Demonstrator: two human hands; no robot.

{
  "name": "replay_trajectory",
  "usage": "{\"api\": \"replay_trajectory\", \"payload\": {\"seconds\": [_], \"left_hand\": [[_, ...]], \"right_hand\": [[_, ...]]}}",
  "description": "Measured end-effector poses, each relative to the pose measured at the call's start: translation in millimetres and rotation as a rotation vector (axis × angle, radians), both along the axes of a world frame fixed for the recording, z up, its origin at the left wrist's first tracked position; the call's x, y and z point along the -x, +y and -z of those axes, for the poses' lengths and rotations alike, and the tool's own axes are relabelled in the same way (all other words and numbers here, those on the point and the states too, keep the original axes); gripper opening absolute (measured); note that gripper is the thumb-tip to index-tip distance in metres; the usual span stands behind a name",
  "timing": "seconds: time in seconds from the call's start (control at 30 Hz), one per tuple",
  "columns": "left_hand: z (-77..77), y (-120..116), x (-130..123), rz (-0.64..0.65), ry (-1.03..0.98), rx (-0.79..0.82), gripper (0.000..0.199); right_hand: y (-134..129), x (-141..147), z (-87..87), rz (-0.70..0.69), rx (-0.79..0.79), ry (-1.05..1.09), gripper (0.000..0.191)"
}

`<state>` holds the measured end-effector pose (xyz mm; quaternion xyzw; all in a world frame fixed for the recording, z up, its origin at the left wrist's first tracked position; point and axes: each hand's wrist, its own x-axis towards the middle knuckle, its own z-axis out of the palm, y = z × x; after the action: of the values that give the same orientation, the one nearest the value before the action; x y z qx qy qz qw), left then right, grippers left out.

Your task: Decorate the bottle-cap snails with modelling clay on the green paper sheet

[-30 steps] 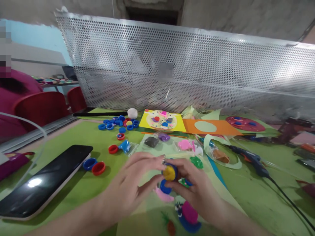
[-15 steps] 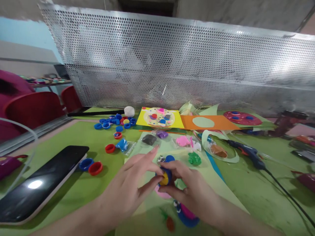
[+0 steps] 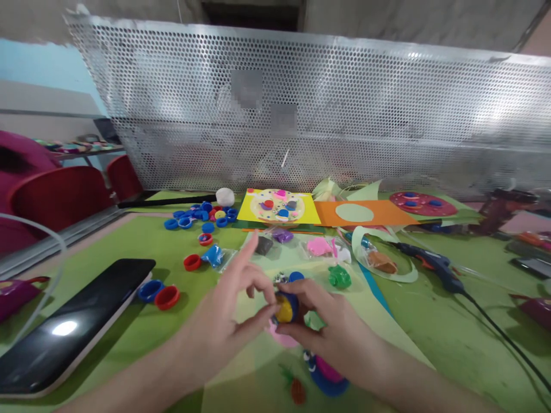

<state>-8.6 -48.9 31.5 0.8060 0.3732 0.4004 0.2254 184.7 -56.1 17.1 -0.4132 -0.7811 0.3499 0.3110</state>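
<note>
Between thumb and fingers my right hand [image 3: 329,321] grips a blue bottle cap [image 3: 293,304] filled with yellow clay [image 3: 284,310]. My left hand [image 3: 235,301] pinches at the cap's left edge with thumb and a bent finger, while its index finger points up. Just behind the cap are another blue cap [image 3: 297,277] and a small black-and-white piece [image 3: 280,278]. Under the hands lie a pink piece [image 3: 284,337] and a pale green one [image 3: 314,320]. A blue cap with magenta clay [image 3: 327,373] and a small orange carrot-like shape [image 3: 297,390] sit nearer to me.
Bagged clay, such as pink [image 3: 319,246] and green [image 3: 340,276], lies behind my hands. Loose bottle caps [image 3: 200,212] and a phone [image 3: 81,321] are left. A glue gun [image 3: 430,264] with its cord lies right. A perforated metal panel [image 3: 301,115] stands behind a decorated yellow card [image 3: 247,209].
My left hand has drawn slightly left, its index finger lifting upright and its pinch shifting to the cap's edge. The right hand still holds the cap, with more yellow clay showing.
</note>
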Motion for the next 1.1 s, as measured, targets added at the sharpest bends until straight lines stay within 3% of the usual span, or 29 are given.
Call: {"api": "replay_trajectory", "payload": {"seconds": [0.13, 0.27, 0.43, 0.57, 0.67, 0.83, 1.0, 1.1], "left_hand": [[-7.8, 6.2, 3.2, -0.100, -0.190, -0.044, 0.069], [-6.5, 7.0, 0.3, -0.041, -0.083, -0.074, 0.066], [-2.5, 2.7, -2.4, -0.010, 0.033, -0.115, 0.024], [0.1, 0.8, -0.8, -0.032, 0.100, -0.092, 0.014], [2.0, -0.1, -0.2, -0.036, 0.122, -0.081, 0.023], [3.9, -0.9, -1.3, 0.004, 0.137, -0.047, 0.057], [5.0, -1.2, -2.9, 0.077, 0.116, 0.003, 0.063], [2.5, -0.5, -3.6, 0.065, -0.021, 0.055, 0.068]], "right_hand": [[3.5, 0.1, 1.2, 0.066, 0.012, 0.033, 0.037], [4.3, 0.2, 0.5, 0.069, 0.014, 0.063, 0.036], [0.8, -0.1, -0.2, 0.042, 0.022, 0.068, 0.036], [0.3, 0.8, 0.5, -0.025, 0.054, 0.093, 0.035], [0.9, 1.8, -0.3, -0.048, 0.057, 0.081, 0.033], [0.7, 1.9, -1.0, -0.065, 0.050, 0.046, 0.033], [-0.3, 1.4, -0.2, -0.092, 0.045, 0.042, 0.031], [1.2, 1.5, -1.3, -0.027, 0.058, 0.054, 0.032]]}}
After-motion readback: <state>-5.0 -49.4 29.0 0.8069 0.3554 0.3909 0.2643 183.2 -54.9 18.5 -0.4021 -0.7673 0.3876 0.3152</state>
